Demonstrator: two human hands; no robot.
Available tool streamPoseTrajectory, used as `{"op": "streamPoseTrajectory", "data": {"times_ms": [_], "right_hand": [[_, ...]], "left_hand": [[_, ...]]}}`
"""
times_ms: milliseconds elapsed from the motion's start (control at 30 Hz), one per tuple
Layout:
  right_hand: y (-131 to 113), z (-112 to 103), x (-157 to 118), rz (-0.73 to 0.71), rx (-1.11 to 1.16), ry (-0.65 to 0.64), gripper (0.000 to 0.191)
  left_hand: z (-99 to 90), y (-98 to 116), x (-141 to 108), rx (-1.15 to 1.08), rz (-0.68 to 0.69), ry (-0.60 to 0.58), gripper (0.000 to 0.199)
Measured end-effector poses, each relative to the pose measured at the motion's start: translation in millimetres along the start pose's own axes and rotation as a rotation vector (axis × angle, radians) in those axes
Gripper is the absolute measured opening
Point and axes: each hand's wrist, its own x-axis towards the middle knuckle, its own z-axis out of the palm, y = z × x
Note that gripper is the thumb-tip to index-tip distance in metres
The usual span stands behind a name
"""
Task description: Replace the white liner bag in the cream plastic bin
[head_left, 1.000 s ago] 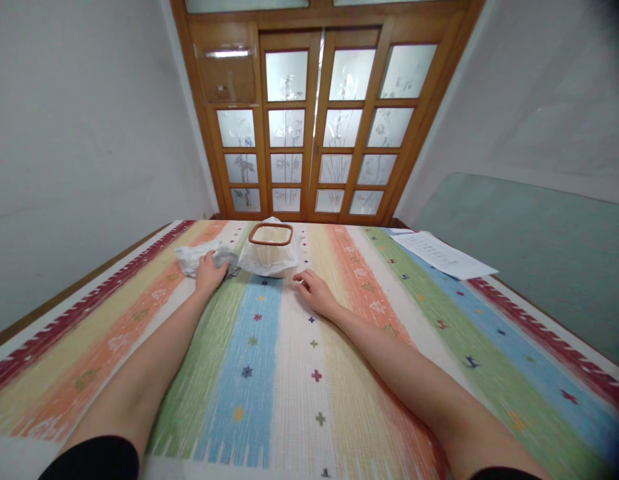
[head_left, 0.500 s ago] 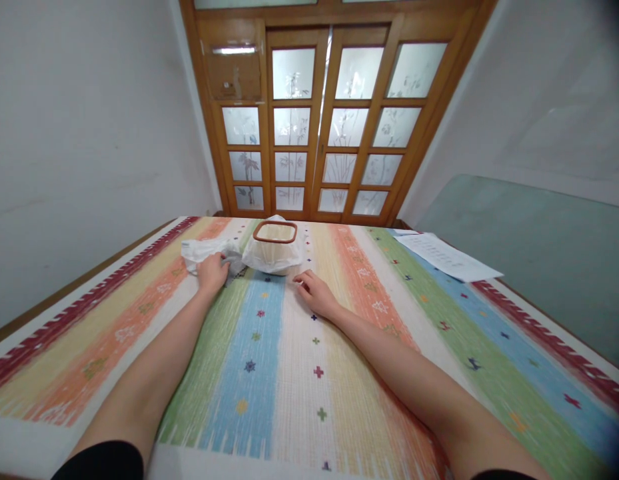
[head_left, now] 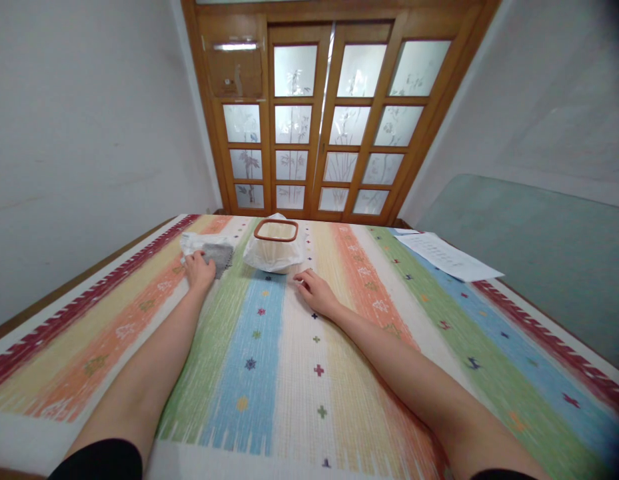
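My left hand [head_left: 199, 270] lies at the near edge of a grey mesh-like cloth [head_left: 219, 257] and a crumpled white plastic bag [head_left: 194, 242]. Its fingers are apart and bent a little, touching the bag and cloth; I see no firm grip. To the right stands a pale container-like thing wrapped in translucent white plastic [head_left: 274, 255], topped by a brown rounded rectangular frame [head_left: 276, 239]. My right hand [head_left: 314, 292] rests on the tablecloth in front and to the right of it, fingers loosely curled and apart, holding nothing visible.
A striped, patterned tablecloth [head_left: 299, 387] covers the table. Printed paper sheets [head_left: 446, 257] lie at the far right edge. Walls stand on both sides, with a pale green panel [head_left: 529, 247] at the right. Wooden glazed doors [head_left: 314, 120] are behind the table.
My left hand has shifted left, and the white plastic bag's flap has moved left with it. More of the grey cloth now shows. My right hand has stayed in place.
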Motion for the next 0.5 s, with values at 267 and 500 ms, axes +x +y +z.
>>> {"op": "streamPoseTrajectory", "data": {"times_ms": [267,500], "right_hand": [[-3,-2,0,-0.009,0.005,0.001,0.020],[-4,-1,-2,-0.014,0.003,-0.005,0.018]], "left_hand": [[2.4,11,-7,0.106,0.225,-0.097,0.030],[22.3,4,-1,0.135,0.294,-0.332,0.061]]}}
